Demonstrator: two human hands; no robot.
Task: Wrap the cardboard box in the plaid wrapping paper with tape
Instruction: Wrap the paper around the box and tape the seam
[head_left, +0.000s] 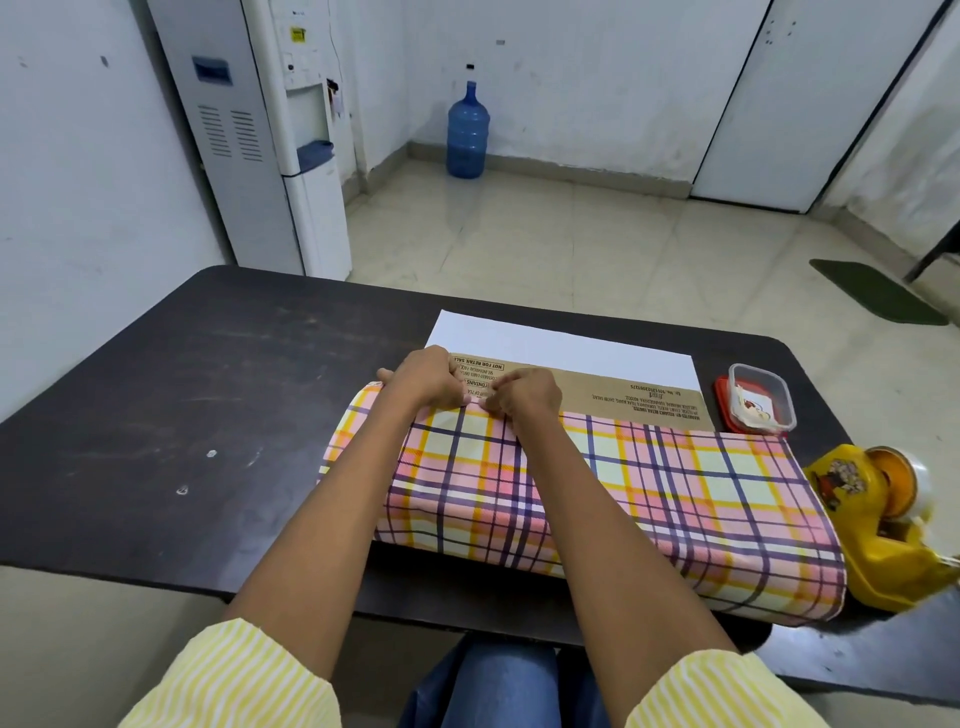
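The left hand (423, 382) and right hand (527, 397) sit side by side, fingers curled, pinching the edge of the paper (597, 493) down on the box (623, 397) under them. The paper seems thin and springy, so hold it at this edge.

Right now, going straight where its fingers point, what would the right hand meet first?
Probably the left hand, whose fingers sit just ahead at the plaid wrapping paper's edge; contact unclear.

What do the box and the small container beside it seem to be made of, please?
The box looks like matte brown cardboard, printed in black. The small container seems clear glossy plastic; its contents show through.
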